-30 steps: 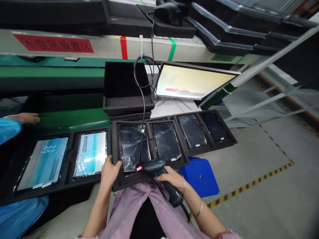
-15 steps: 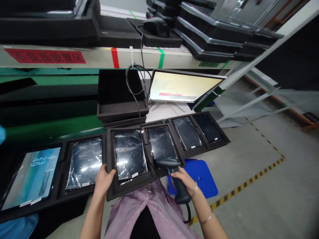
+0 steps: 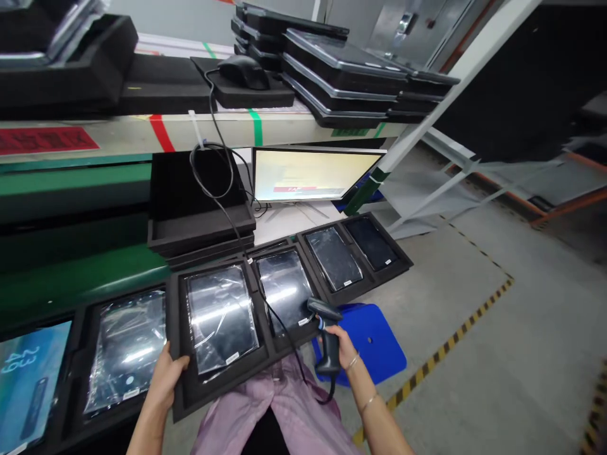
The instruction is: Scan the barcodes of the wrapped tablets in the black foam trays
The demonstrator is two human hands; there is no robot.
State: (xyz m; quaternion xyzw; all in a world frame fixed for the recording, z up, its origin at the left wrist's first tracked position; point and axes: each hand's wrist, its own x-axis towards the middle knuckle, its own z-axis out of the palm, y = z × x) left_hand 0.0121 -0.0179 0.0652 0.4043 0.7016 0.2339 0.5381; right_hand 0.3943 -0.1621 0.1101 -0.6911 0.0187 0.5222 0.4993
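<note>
Two bare hands work over a row of foam trays. The right hand (image 3: pixel 342 346) has its fingers closed around the handle of a barcode scanner (image 3: pixel 328 354); two slim bangles circle that wrist. The scanner is smooth, dark plastic with a rounded head, a small blue patch near the trigger and a black cable (image 3: pixel 284 325) leaving its base. It sits at the lower right corner of the front tray (image 3: pixel 177 395), its head close to the right tablet (image 3: pixel 284 291).

The left hand (image 3: pixel 164 382) has thumb and forefinger spread, the thumb touching the front tray's left rim; I cannot tell whether it grips.

The front tray is matte black foam with two rectangular recesses. Its left tablet (image 3: pixel 220 319) and the right one are dark and glossy, wrapped in wrinkled clear film that throws white streaks, each with a small white label at its lower right corner. In the left tray (image 3: pixel 76 385) lie a dark, film-covered tablet (image 3: pixel 126 347) and a lit tablet (image 3: pixel 33 385) with a blue screen reading 23 and 49. The right tray (image 3: pixel 398 256) holds two more black-screened tablets.

A flat blue plastic stool (image 3: pixel 384 344) stands below, on grey floor (image 3: pixel 455 272). Beyond are stacked foam trays (image 3: pixel 203 237) and a thin monitor (image 3: pixel 313 174) glowing pale yellow. Above, a rounded black mouse (image 3: pixel 244 71) rests on the shelf (image 3: pixel 213 131).
</note>
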